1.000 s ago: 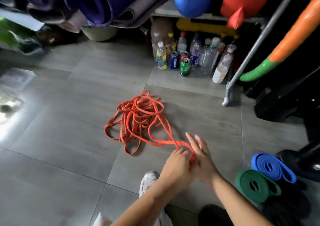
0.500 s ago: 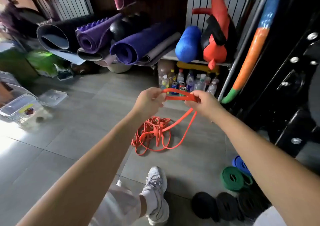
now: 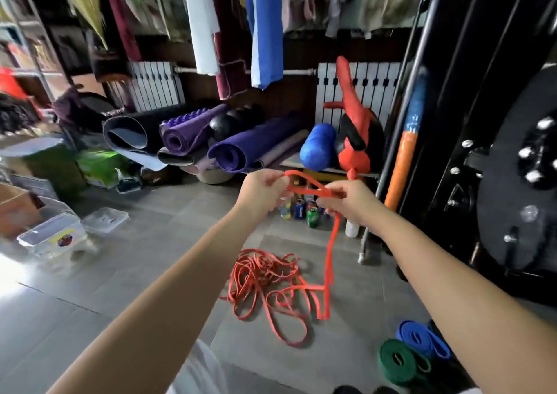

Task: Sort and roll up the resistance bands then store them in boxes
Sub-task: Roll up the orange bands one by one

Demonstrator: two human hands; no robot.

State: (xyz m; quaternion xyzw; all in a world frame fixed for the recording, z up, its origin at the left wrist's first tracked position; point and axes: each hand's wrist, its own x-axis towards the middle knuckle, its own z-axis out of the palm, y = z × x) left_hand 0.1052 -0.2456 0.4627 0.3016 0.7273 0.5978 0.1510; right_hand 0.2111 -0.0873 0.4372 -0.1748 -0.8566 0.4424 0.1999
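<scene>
Daylight comes from the left: blown-out white glare on the floor tiles (image 3: 12,276), well left of the orange band pile (image 3: 265,276). Back wall beyond the pile is dim. Hanging clothes (image 3: 265,16) above it are smeared with motion blur. Black rack (image 3: 452,92) right of the pile bows from wide-angle distortion. Faint soft shadow under the pile. Forearms (image 3: 168,288) nearest the lens are soft.

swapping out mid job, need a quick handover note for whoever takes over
Left hand and right hand both pinch one thin orange rubber resistance band, held up, its lower end trailing to the grey tiled floor.
Tangled pile of orange bands lies there.
Done: rolled green band and rolled blue band sit at right.
Left: untangle, roll the orange ones, box everything; clear plastic box stands at left.
</scene>
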